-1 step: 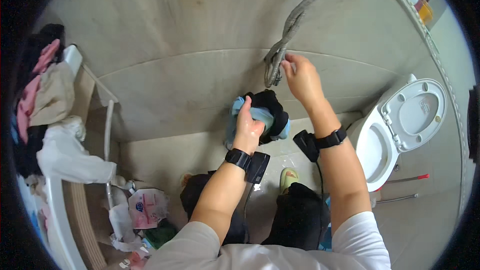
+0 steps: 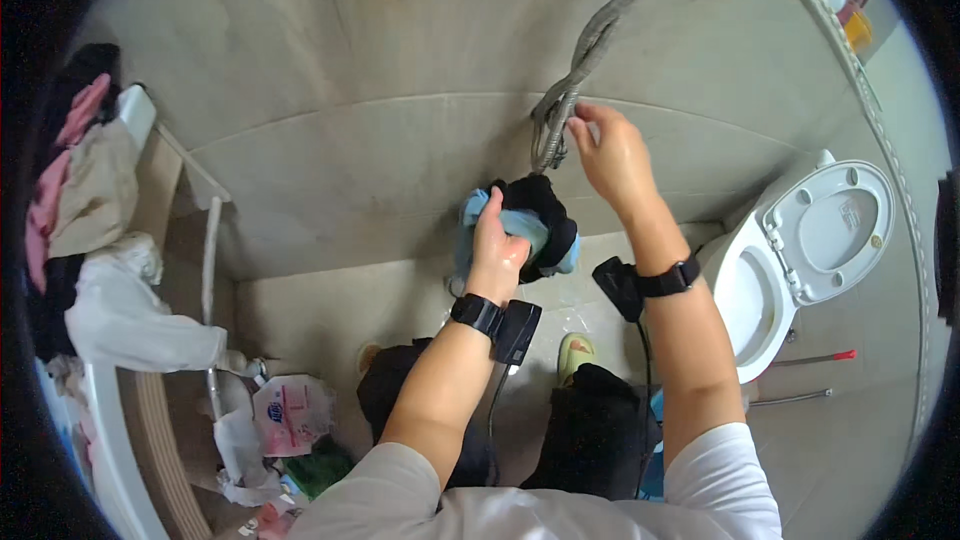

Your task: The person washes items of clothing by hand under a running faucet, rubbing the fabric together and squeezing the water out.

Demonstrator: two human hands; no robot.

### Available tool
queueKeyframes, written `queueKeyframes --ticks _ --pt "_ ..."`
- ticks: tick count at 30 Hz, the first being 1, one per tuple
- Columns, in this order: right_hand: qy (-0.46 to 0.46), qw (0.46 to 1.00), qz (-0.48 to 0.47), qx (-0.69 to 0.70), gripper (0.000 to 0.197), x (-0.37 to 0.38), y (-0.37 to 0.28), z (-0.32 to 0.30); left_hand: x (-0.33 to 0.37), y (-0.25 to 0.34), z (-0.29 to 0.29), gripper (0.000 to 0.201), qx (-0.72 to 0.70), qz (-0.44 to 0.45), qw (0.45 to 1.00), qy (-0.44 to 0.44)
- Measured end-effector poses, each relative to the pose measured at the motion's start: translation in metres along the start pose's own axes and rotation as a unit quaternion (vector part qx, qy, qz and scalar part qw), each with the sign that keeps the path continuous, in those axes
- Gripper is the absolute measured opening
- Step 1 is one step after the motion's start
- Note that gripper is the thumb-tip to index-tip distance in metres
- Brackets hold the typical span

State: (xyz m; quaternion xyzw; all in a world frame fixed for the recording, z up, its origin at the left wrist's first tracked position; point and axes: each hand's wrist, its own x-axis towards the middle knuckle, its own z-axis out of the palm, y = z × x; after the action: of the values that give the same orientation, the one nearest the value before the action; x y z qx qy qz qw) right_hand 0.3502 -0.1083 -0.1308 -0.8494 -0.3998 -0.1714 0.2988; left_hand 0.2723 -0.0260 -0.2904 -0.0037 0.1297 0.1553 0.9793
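My left hand point(image 2: 498, 255) is closed on a wet bundle of light blue cloth point(image 2: 522, 224), its thumb pointing up along the cloth. Black cloth point(image 2: 548, 208) is bunched with it on the far right side. How the fingers wrap underneath is hidden. Higher up and to the right, my right hand point(image 2: 612, 155) has its thumb and forefinger bent toward each other beside a grey metal shower hose point(image 2: 590, 45). Those fingertips meet the hose's edge, and whatever they grip there cannot be made out. The looped hose hangs against the tiled wall just above the cloth.
A white toilet point(image 2: 748, 310) with its lid raised stands at the right. At the left, clothes point(image 2: 95, 200) hang over a white-edged rack point(image 2: 105, 405). A pink and white package point(image 2: 290, 415) lies below it. My green slipper point(image 2: 575, 355) is on the wet floor.
The view has shifted very slightly. My right hand has moved a touch to the right; the left hand keeps its hold on the cloth.
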Motion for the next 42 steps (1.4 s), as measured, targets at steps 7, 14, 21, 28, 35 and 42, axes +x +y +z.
queueKeyframes --ticks 7,14,21,28,35,42 --pt "-0.022 0.999 0.011 0.025 0.025 0.009 0.024 0.006 0.027 -0.001 -0.008 0.028 -0.074 0.011 0.997 0.01" --pt "-0.045 0.989 0.031 0.14 0.025 0.011 0.039 0.005 0.033 -0.009 -0.013 0.03 -0.086 0.03 0.996 -0.011" --pt "-0.047 0.987 0.044 0.148 0.026 0.01 0.034 0.006 0.035 -0.008 -0.017 0.03 -0.106 0.023 0.994 -0.006" --pt "0.012 0.948 0.1 0.302 0.036 -0.029 0.068 0.045 0.032 -0.009 -0.014 0.026 -0.093 0.006 0.996 -0.014" --pt "-0.104 0.648 0.402 0.638 0.015 -0.057 0.058 0.093 0.039 0.001 -0.028 0.022 -0.085 0.009 0.996 -0.008" --pt "-0.2 0.583 0.391 0.683 0.016 -0.048 0.058 0.09 0.037 0.012 -0.032 0.03 -0.055 0.018 0.998 -0.021"
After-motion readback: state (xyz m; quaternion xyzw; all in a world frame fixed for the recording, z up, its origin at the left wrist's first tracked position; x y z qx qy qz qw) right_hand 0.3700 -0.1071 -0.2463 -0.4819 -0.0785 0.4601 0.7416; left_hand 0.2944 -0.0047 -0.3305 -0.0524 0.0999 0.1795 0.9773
